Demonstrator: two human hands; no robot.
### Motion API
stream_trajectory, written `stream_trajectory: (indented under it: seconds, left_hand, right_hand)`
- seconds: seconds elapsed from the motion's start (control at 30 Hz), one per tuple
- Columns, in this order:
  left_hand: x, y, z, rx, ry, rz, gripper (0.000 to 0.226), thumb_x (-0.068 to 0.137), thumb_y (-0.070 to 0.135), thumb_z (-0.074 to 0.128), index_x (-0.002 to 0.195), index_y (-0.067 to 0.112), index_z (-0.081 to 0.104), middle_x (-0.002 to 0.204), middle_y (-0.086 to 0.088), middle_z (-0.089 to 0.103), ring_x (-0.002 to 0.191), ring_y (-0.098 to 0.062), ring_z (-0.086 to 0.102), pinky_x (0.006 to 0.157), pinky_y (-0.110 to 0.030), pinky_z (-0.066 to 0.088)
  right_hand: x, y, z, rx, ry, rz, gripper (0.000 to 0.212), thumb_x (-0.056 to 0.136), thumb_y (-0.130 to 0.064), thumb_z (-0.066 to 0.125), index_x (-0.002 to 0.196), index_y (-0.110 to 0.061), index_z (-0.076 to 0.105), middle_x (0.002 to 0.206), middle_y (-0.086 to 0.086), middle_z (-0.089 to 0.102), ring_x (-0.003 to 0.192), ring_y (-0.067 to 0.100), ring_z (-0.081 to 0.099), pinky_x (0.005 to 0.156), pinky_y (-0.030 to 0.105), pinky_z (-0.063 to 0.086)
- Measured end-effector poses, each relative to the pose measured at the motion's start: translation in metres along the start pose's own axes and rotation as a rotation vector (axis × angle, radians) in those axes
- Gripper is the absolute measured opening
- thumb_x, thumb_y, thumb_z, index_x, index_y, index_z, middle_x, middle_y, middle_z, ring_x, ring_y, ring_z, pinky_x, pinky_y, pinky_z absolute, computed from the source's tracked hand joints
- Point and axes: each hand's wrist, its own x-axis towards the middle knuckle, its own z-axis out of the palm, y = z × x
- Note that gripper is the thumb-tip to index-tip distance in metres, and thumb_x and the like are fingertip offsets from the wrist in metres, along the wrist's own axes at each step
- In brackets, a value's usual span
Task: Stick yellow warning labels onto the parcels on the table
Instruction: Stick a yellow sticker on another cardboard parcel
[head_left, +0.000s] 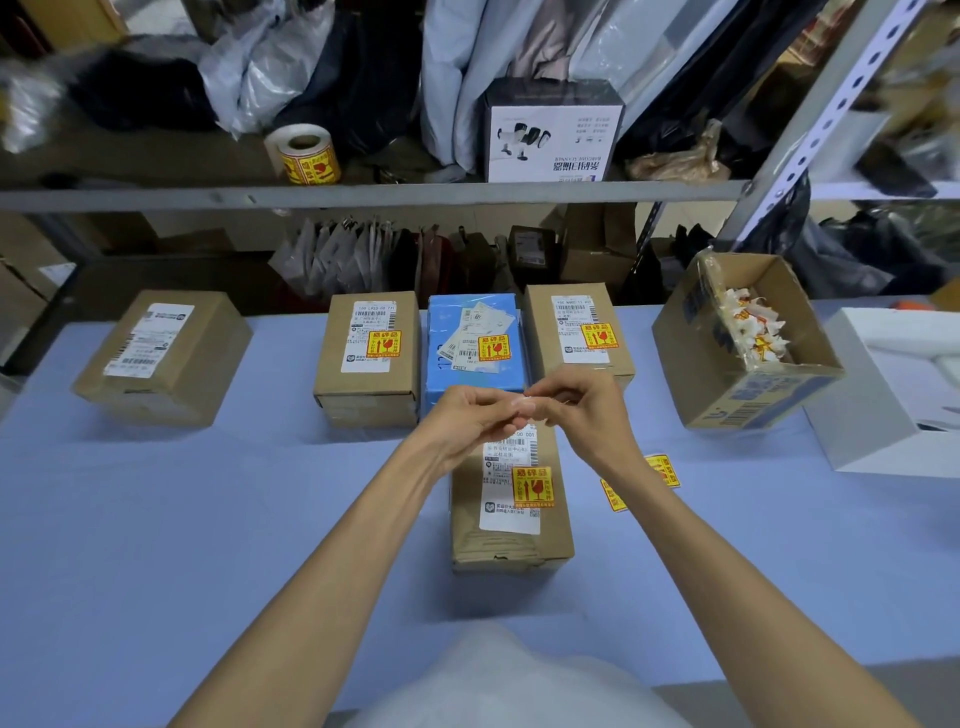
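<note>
Centre frame, above the near parcel (511, 540): left hand (475, 418) and right hand (589, 405) meet fingertip to fingertip. Fingers are curled and both pinch a small pale scrap (527, 401), too small to tell what it is. The hands cover the top end of that parcel's white shipping slip (509, 514). A yellow warning label (533, 486) sits on the slip's right edge, just below the hands.

The right forearm crosses two loose yellow labels (664, 470) lying flat on the blue table (208, 519), right of the near parcel. Both are partly hidden by the arm.

Back row, mid frame, left to right:
- far-left parcel (208, 364), brown, set apart from the rest; top shows a white slip
- second parcel (332, 364), brown, slip plus yellow label
- blue parcel (467, 382), slips plus yellow label, front edge behind the left hand
- fourth parcel (543, 338), brown, slip plus yellow label, near edge behind the right hand

The last three stand side by side, touching or nearly so.

Right of frame: open carton (769, 400), tilted, with crumpled white, yellow and red scraps inside. A white box (883, 426) sits beside it at the edge.

Upper frame: a label roll (304, 153) and a scanner box (553, 135) stand on the shelf (363, 196), with bags behind.
</note>
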Motion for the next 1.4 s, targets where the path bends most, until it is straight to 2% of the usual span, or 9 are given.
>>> stream_trajectory:
  seconds: [0.13, 0.27, 0.47, 0.67, 0.8, 0.87, 1.0, 1.17, 1.4]
  left_hand:
    - [0.006, 0.006, 0.01, 0.034, 0.029, 0.061, 0.018, 0.09, 0.007, 0.061, 0.1, -0.005, 0.07, 0.076, -0.008, 0.071, 0.066, -0.007, 0.066, 0.073, -0.017, 0.056]
    - [0.018, 0.014, 0.029, 0.092, 0.048, 0.085, 0.014, 0.09, 0.005, 0.06, 0.092, -0.004, 0.071, 0.071, -0.008, 0.07, 0.063, -0.008, 0.066, 0.073, -0.018, 0.058]
    - [0.063, 0.041, 0.095, 0.847, 0.056, 0.37, 0.015, 0.088, 0.02, 0.063, 0.089, 0.009, 0.075, 0.079, -0.007, 0.073, 0.077, -0.016, 0.067, 0.07, -0.03, 0.053]
    - [0.118, 0.071, 0.183, 1.255, -0.066, 0.525, 0.028, 0.097, 0.018, 0.044, 0.091, 0.005, 0.069, 0.088, -0.012, 0.066, 0.087, -0.03, 0.061, 0.072, -0.037, 0.048]
    - [0.158, 0.083, 0.221, 1.467, -0.096, 0.528, 0.024, 0.092, 0.016, 0.044, 0.098, 0.004, 0.064, 0.099, -0.015, 0.066, 0.089, -0.035, 0.062, 0.07, -0.039, 0.05]
    - [0.173, 0.086, 0.233, 1.517, -0.107, 0.521, 0.02, 0.088, 0.011, 0.047, 0.099, 0.004, 0.063, 0.102, -0.017, 0.065, 0.091, -0.036, 0.061, 0.073, -0.041, 0.052]
    - [0.197, 0.085, 0.25, 1.52, -0.111, 0.499, 0.034, 0.089, 0.012, 0.051, 0.121, 0.008, 0.06, 0.119, -0.017, 0.061, 0.105, -0.036, 0.059, 0.087, -0.045, 0.052]
    - [0.216, 0.085, 0.259, 1.498, -0.086, 0.469, 0.029, 0.089, 0.015, 0.053, 0.115, 0.006, 0.06, 0.114, -0.017, 0.063, 0.101, -0.036, 0.06, 0.085, -0.047, 0.053]
    - [0.209, 0.081, 0.232, 1.44, -0.034, 0.464, 0.034, 0.09, 0.019, 0.054, 0.123, 0.009, 0.055, 0.12, -0.014, 0.058, 0.107, -0.031, 0.057, 0.089, -0.045, 0.05]
  right_hand:
    - [-0.002, 0.01, 0.001, -0.219, 0.122, -0.139, 0.007, 0.08, -0.013, 0.075, 0.082, -0.006, 0.075, 0.07, 0.003, 0.066, 0.065, 0.014, 0.061, 0.057, 0.026, 0.05]
    - [-0.002, 0.016, -0.009, -0.39, 0.186, -0.194, 0.005, 0.084, -0.012, 0.071, 0.081, -0.008, 0.071, 0.073, 0.002, 0.063, 0.066, 0.012, 0.054, 0.059, 0.017, 0.041]
    - [0.001, 0.027, -0.07, -0.377, 0.29, -0.026, 0.003, 0.082, -0.007, 0.07, 0.079, -0.008, 0.068, 0.073, -0.005, 0.066, 0.067, 0.01, 0.063, 0.062, 0.02, 0.051]
    - [0.015, 0.042, -0.158, -0.501, 0.374, 0.099, 0.008, 0.08, -0.004, 0.069, 0.087, -0.005, 0.074, 0.079, 0.008, 0.072, 0.069, 0.014, 0.062, 0.07, 0.027, 0.052]
    - [0.033, 0.052, -0.213, -0.566, 0.446, 0.131, 0.004, 0.075, -0.005, 0.072, 0.078, -0.004, 0.073, 0.077, 0.009, 0.073, 0.08, 0.021, 0.067, 0.075, 0.033, 0.053]
    - [0.045, 0.06, -0.233, -0.58, 0.454, 0.163, 0.004, 0.073, -0.003, 0.071, 0.077, -0.005, 0.071, 0.074, 0.008, 0.071, 0.077, 0.023, 0.067, 0.072, 0.034, 0.053]
    - [0.069, 0.081, -0.258, -0.603, 0.456, 0.245, 0.013, 0.077, -0.003, 0.071, 0.089, -0.005, 0.073, 0.079, 0.008, 0.071, 0.073, 0.017, 0.062, 0.069, 0.025, 0.046]
    - [0.094, 0.099, -0.269, -0.661, 0.471, 0.317, 0.029, 0.084, 0.0, 0.053, 0.106, -0.003, 0.072, 0.104, 0.015, 0.072, 0.1, 0.031, 0.064, 0.091, 0.041, 0.052]
    - [0.094, 0.096, -0.251, -0.608, 0.437, 0.298, 0.025, 0.084, -0.009, 0.055, 0.102, -0.009, 0.073, 0.1, 0.011, 0.073, 0.097, 0.029, 0.065, 0.088, 0.042, 0.053]
